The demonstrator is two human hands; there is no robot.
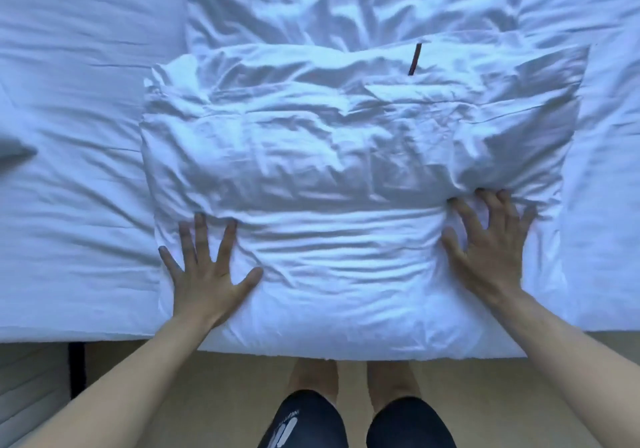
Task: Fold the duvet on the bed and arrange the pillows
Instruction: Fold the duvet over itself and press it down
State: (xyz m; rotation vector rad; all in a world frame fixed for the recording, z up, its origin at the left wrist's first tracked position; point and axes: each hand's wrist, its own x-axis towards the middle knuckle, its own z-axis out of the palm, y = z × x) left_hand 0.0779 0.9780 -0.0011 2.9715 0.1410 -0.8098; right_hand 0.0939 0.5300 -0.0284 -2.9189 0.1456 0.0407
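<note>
White cotton duvet [346,177], folded into a thick bundle, is seen at the near edge of the bed [69,170], long axis running nine to three o'clock. Left hand [207,267] and right hand [491,250] are pressed flat, fingers spread, nothing grasped, on its seven and four o'clock corners, equally near. Pillows cannot be made out for certain.

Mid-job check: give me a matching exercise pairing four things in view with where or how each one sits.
Things:
1. left hand
2. right hand
3. dark strip
4. pillow

Places or states:
A. at the far edge of the folded duvet
B. far left on the bed
C. fingers curled into the fabric
D. flat, fingers spread

Pairs: 1-D, 2-C, 3-A, 4-B
</note>
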